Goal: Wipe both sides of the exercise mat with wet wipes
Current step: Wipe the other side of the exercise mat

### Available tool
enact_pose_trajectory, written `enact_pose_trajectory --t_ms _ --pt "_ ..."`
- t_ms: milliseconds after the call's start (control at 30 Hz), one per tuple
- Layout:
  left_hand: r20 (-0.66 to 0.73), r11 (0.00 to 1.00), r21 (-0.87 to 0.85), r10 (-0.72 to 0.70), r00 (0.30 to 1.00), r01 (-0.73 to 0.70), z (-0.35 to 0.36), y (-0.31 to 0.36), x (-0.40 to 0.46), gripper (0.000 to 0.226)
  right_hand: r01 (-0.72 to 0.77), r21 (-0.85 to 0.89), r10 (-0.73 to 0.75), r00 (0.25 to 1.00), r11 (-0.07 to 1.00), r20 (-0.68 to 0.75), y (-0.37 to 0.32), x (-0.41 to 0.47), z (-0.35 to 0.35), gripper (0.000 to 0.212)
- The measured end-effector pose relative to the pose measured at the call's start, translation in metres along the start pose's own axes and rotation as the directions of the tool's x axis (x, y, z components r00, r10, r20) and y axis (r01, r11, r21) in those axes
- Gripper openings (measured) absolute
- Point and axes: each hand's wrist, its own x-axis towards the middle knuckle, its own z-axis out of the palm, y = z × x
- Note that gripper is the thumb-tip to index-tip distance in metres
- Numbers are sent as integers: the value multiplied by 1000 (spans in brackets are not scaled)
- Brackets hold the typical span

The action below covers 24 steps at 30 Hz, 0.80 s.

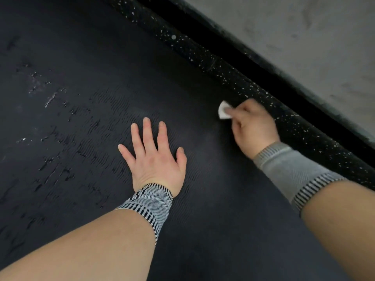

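Observation:
A dark exercise mat with a fine ribbed texture and scuffed, worn patches fills most of the view. My left hand lies flat on it with fingers spread, pressing down near the middle. My right hand grips a small white wet wipe and holds it against the mat close to its far right edge; this hand is blurred. Both wrists wear grey knitted bands.
A strip of black rubber floor with white specks runs along the mat's right edge. Beyond it is a dark gap, then a grey concrete wall or ledge at the top right.

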Motion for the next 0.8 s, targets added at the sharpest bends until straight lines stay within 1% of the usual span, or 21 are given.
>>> enact_pose_trajectory --t_ms 33,67,100,133,167,200,233,267,300,333,367,400,433,500,533,600,667,700,733,767,800 --pt "0 1000 2 -3 1000 3 0 0 0 77 -71 -33 71 997 997 -7 7 12 0 29" --pt "-1 1000 5 -5 1000 5 1 0 0 77 -92 -45 92 996 995 -6 7 15 1 26" --pt "-9 1000 8 -7 1000 7 1 -1 1 77 -72 -25 72 997 997 -7 1 13 4 25" --pt "-22 1000 7 -7 1000 8 2 -1 1 76 -1 4 1 1000 1000 11 -9 3 8 23" --pt "-39 1000 7 -9 999 9 4 -2 0 75 101 34 -102 994 994 43 -21 -11 12 20" --pt "-58 1000 8 -10 998 10 5 -2 0 74 202 64 -208 972 977 107 -33 -26 14 19" --pt "-74 1000 11 -7 997 8 7 -2 -1 74 286 85 -297 940 954 170 -41 -39 17 23" --pt "-84 1000 14 -2 996 4 8 -2 -1 74 338 109 -354 905 935 234 -44 -45 16 28" --pt "-86 1000 15 0 996 1 8 -1 -1 74 353 126 -375 889 927 264 -40 -40 16 28" --pt "-85 1000 17 -1 996 3 8 -1 -1 74 336 124 -357 902 934 244 -34 -28 15 23" --pt "-85 1000 21 -6 996 8 8 -1 0 75 282 111 -297 939 953 171 -27 -12 14 18" --pt "-85 1000 26 -10 996 12 8 -1 0 75 189 87 -199 974 978 112 -20 4 10 22" --pt "-85 999 30 -14 996 16 8 -1 -1 75 113 66 -117 991 991 65 -12 19 8 26" --pt "-89 999 32 -17 996 20 8 -2 -1 75 49 75 -52 998 996 46 -5 30 8 23" --pt "-92 999 31 -17 996 20 9 -2 -1 75 59 84 -64 997 995 49 -9 25 9 24" --pt "-102 999 27 -16 995 18 9 -2 -1 74 178 110 -187 979 978 76 -24 3 15 24" --pt "-108 1000 24 -9 994 12 9 -2 -1 73 320 151 -343 925 935 164 -38 -21 19 20" --pt "-109 1000 25 -6 994 9 9 -2 -1 73 374 172 -406 886 911 224 -39 -26 20 24" --pt "-111 1000 26 -6 994 9 9 -2 -2 73 399 182 -436 860 899 267 -37 -23 19 26" --pt "-114 1000 26 -7 993 10 9 -2 -2 73 370 176 -407 868 912 284 -30 -12 19 23" --pt "-115 1000 27 -10 993 14 10 -2 -1 74 289 159 -322 908 944 266 -22 3 17 17"
